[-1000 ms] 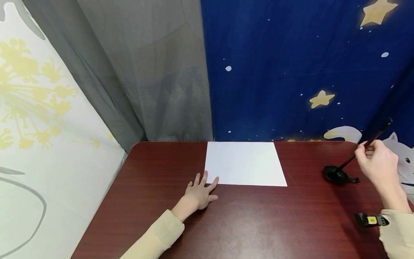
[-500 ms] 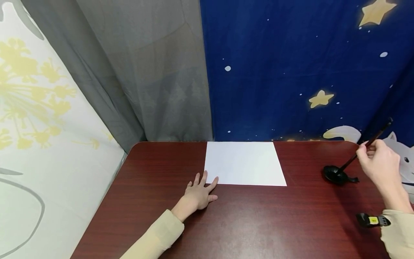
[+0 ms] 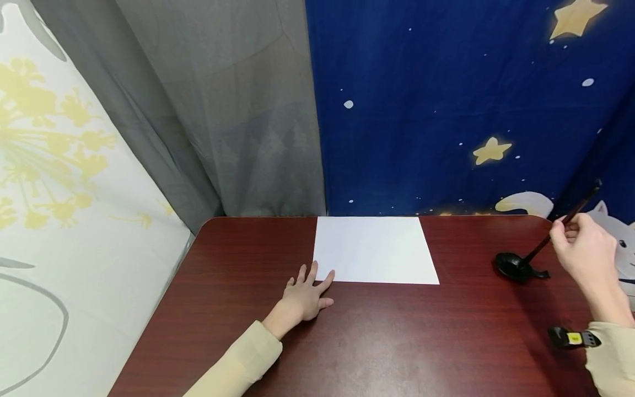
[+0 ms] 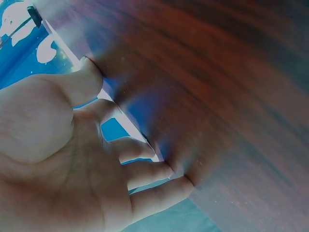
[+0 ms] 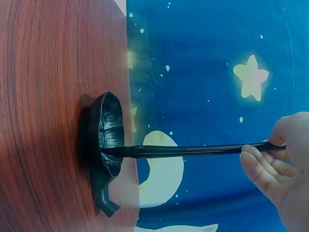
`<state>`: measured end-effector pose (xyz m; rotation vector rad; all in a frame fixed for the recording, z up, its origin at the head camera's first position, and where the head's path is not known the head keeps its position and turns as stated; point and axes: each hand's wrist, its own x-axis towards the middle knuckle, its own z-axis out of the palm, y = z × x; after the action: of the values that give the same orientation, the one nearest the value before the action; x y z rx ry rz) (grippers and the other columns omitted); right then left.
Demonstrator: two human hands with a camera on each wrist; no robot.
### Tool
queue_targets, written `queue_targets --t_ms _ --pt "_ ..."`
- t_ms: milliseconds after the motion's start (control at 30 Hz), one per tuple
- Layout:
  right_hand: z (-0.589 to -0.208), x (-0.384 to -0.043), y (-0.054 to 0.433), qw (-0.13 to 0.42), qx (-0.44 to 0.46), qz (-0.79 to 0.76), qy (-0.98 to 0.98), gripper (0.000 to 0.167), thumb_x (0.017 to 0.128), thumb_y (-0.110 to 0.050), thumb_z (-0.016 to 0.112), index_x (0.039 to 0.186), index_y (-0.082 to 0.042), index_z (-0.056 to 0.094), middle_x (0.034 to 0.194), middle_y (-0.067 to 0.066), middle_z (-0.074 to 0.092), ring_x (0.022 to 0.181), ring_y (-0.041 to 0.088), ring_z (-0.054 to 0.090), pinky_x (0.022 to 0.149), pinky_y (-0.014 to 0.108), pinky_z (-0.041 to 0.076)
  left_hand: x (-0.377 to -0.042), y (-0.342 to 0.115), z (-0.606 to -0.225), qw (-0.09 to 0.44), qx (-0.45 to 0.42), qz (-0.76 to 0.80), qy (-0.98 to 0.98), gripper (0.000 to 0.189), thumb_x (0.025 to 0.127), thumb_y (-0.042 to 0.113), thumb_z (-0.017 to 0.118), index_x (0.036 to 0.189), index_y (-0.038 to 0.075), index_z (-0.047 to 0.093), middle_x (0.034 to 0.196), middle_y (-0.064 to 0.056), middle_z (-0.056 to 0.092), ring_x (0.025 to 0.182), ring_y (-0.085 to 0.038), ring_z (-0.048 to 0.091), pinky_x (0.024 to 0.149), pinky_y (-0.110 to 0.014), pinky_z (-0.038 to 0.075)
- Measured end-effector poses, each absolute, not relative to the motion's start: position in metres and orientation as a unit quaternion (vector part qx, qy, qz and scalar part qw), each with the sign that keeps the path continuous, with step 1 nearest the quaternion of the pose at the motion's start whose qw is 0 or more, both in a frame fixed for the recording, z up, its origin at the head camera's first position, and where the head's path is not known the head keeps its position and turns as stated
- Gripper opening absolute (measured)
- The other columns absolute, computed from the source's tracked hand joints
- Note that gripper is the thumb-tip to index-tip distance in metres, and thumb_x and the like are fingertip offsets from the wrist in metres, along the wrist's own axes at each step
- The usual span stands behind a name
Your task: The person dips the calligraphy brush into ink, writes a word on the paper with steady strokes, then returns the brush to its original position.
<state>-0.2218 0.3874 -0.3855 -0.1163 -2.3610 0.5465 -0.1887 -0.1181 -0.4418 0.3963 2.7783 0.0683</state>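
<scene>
A white sheet of paper [image 3: 375,248] lies flat at the far edge of the table. My left hand [image 3: 301,300] rests with spread fingers at its near left corner, fingertips on the paper; the left wrist view shows the same hand [image 4: 82,140] from the palm side. At the right, my right hand [image 3: 587,248] pinches a dark writing brush [image 3: 539,245] by its shaft. The brush slants down into a small black ink dish [image 3: 511,267] with a curled handle. In the right wrist view, the brush tip is inside the dish [image 5: 111,125].
The dark red-brown wooden table [image 3: 387,342] ends at a back edge against a blue star-patterned curtain [image 3: 421,110] and a grey curtain [image 3: 258,110]. A black wrist camera [image 3: 560,337] sticks out from the right sleeve, low over the table.
My right hand has shifted slightly to the right with the brush, whose tip stays at the dish. The left hand and the paper have stayed in place.
</scene>
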Motion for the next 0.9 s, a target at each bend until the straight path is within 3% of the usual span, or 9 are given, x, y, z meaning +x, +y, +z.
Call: queue_targets --t_ms 167,367,433,533,600,667,900 --pt "-0.3860 -0.2219 0.3886 0.353 -0.045 0.205 -0.912 0.025 0.093 -0.010 0.049 0.094 0.015 0.057 0.087 0.037 0.065 0.069 -0.035 0.015 0.065 0.044 0.036 -0.1886 -0.1179 -0.4429 0.164 0.140 0.019 0.976 0.063 0.104 0.049 0.048 0.161 0.032 0.026 0.168 -0.013 0.013 0.153 -0.036 0.014 0.115 -0.055 0.028" --pt "-0.3863 -0.2220 0.3896 0.353 -0.049 0.187 -0.915 0.023 0.095 -0.007 0.051 0.095 0.015 0.057 0.087 0.037 0.064 0.062 -0.004 0.041 0.070 0.054 0.041 -0.1888 -0.1174 -0.4421 0.163 0.139 0.015 0.977 0.063 0.104 0.049 0.048 0.161 0.032 0.027 0.168 -0.013 0.014 0.153 -0.036 0.015 0.115 -0.054 0.029" --pt "-0.3862 -0.2218 0.3893 0.350 -0.053 0.185 -0.917 0.023 0.095 -0.008 0.051 0.095 0.015 0.057 0.087 0.037 0.064 0.061 -0.006 0.040 0.068 0.050 0.040 -0.1886 -0.1172 -0.4420 0.163 0.140 0.012 0.977 0.063 0.104 0.049 0.047 0.161 0.032 0.027 0.168 -0.012 0.014 0.153 -0.036 0.015 0.115 -0.054 0.029" --pt "-0.3863 -0.2212 0.3886 0.348 -0.054 0.187 -0.917 0.023 0.096 -0.007 0.051 0.096 0.015 0.056 0.088 0.037 0.063 0.059 0.002 0.048 0.070 0.052 0.041 -0.1884 -0.1173 -0.4423 0.163 0.139 0.011 0.977 0.063 0.104 0.049 0.047 0.161 0.032 0.027 0.168 -0.012 0.014 0.153 -0.036 0.015 0.115 -0.054 0.029" --pt "-0.3865 -0.2208 0.3881 0.347 -0.054 0.185 -0.918 0.023 0.096 -0.007 0.050 0.097 0.015 0.056 0.088 0.037 0.063 0.059 0.013 0.055 0.071 0.053 0.041 -0.1882 -0.1174 -0.4425 0.163 0.139 0.012 0.977 0.063 0.104 0.049 0.048 0.161 0.032 0.027 0.168 -0.012 0.014 0.153 -0.036 0.015 0.115 -0.054 0.029" --pt "-0.3867 -0.2206 0.3876 0.348 -0.052 0.183 -0.918 0.023 0.096 -0.006 0.050 0.097 0.016 0.055 0.088 0.038 0.062 0.063 0.035 0.057 0.073 0.058 0.041 -0.1882 -0.1175 -0.4426 0.163 0.138 0.014 0.977 0.063 0.104 0.049 0.048 0.161 0.032 0.027 0.168 -0.012 0.014 0.153 -0.036 0.015 0.115 -0.054 0.029" --pt "-0.3855 -0.2192 0.3860 0.344 -0.056 0.188 -0.918 0.024 0.097 -0.007 0.049 0.098 0.016 0.055 0.090 0.037 0.062 0.069 0.044 0.060 0.077 0.060 0.042 -0.1885 -0.1174 -0.4417 0.161 0.140 0.014 0.977 0.063 0.104 0.049 0.047 0.161 0.031 0.027 0.168 -0.012 0.014 0.153 -0.037 0.015 0.115 -0.055 0.029"
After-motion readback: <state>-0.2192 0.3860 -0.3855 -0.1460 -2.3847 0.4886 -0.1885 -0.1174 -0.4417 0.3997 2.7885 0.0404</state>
